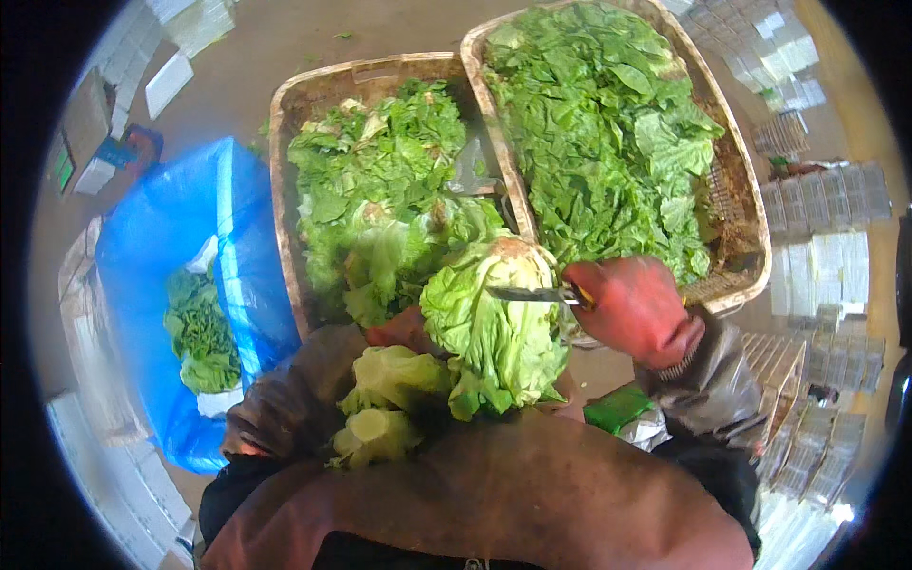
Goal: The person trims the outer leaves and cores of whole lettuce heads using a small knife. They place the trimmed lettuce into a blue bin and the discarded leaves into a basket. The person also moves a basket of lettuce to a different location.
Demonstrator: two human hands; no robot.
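My right hand (pixel 630 310), in a red rubber glove, grips a knife (pixel 531 293) by its dark and yellow handle. The short blade points left and lies across the front of a pale green lettuce head (pixel 499 335), whose brownish base faces away from me. Against that head's left side is my left hand (pixel 405 329), also red-gloved, holding it; most of its fingers are hidden behind the leaves. Two more lettuce heads (pixel 399 381), with a cut stem end (pixel 372 426) showing on the nearer one, rest by my left forearm and lap.
Ahead stand two dirty plastic crates, the left (pixel 281 142) with lettuce leaves and trimmings, the right (pixel 755 206) heaped with green leaves. A blue plastic bag (pixel 164 206) lines a container at left, greens inside. Wooden pallets (pixel 776 370) and stacked clear crates (pixel 826 196) stand at right.
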